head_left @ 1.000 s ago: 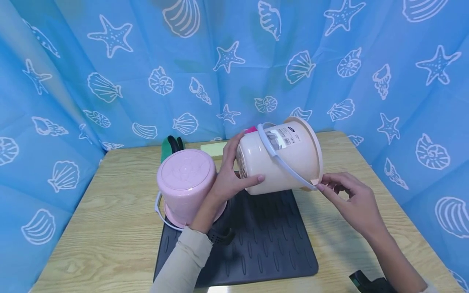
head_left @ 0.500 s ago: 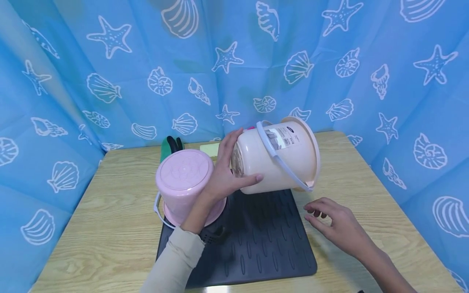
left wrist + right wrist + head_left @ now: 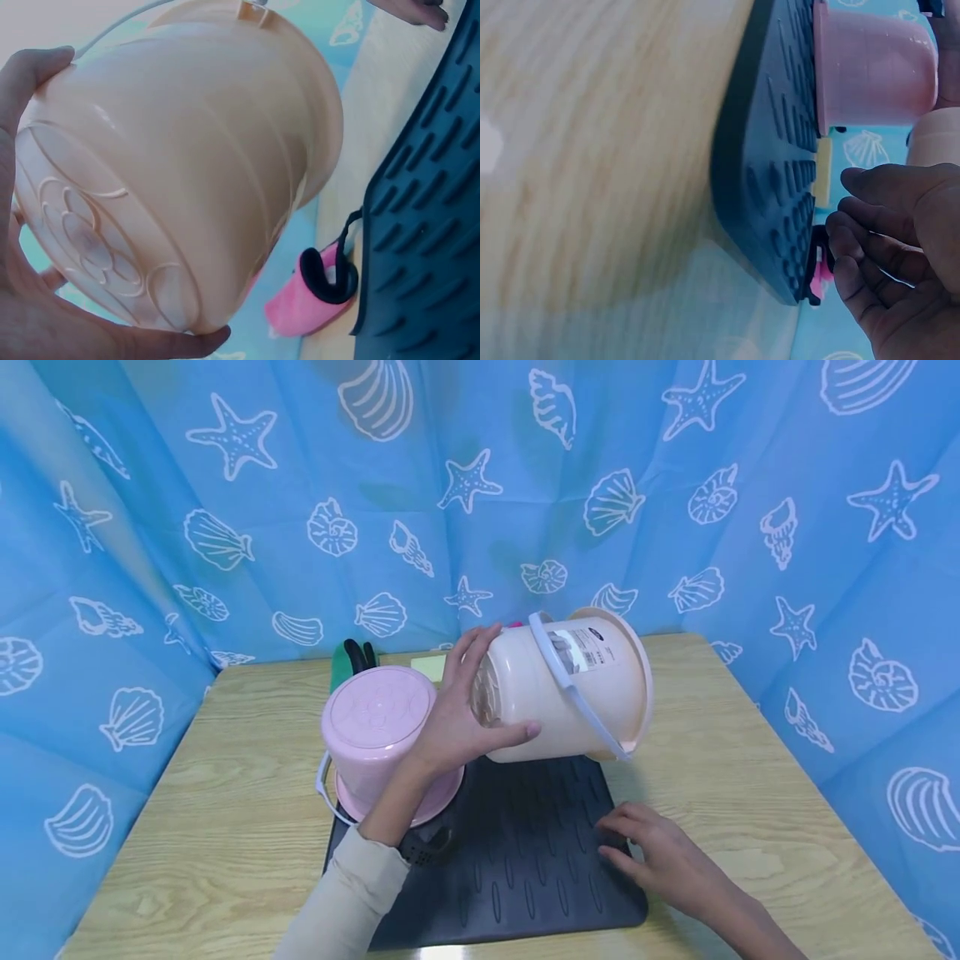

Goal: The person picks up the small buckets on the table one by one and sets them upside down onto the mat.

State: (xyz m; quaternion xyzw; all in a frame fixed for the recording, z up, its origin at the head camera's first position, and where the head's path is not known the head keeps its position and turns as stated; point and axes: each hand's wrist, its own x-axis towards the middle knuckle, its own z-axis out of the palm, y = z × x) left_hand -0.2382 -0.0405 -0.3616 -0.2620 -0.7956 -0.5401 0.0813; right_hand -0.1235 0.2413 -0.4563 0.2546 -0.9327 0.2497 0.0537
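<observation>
My left hand (image 3: 457, 722) holds a cream plastic bucket (image 3: 525, 681) tilted on its side above the mat, with fingers and thumb spread round its base. In the left wrist view the bucket's moulded bottom (image 3: 86, 236) sits between the thumb and fingers. The bucket's pale handle (image 3: 592, 714) hangs across its side by a printed label (image 3: 577, 647). Below the bucket's rim, my right hand (image 3: 660, 860) hovers near the mat's right edge, fingers loosely bent and holding nothing. A pink bucket (image 3: 378, 714) stands upside down beside my left forearm, on the dark ribbed mat (image 3: 517, 893).
Behind the pink bucket are a green item (image 3: 340, 666) with black parts and a pale yellow block (image 3: 429, 667). A pink item with a dark opening (image 3: 311, 296) lies behind the mat. A blue shell-patterned curtain (image 3: 480, 543) surrounds the wooden table (image 3: 217, 777).
My right hand has let go of the cream bucket's handle at the rim and moved down and left toward the mat. The left hand still holds the bucket, nearly in place.
</observation>
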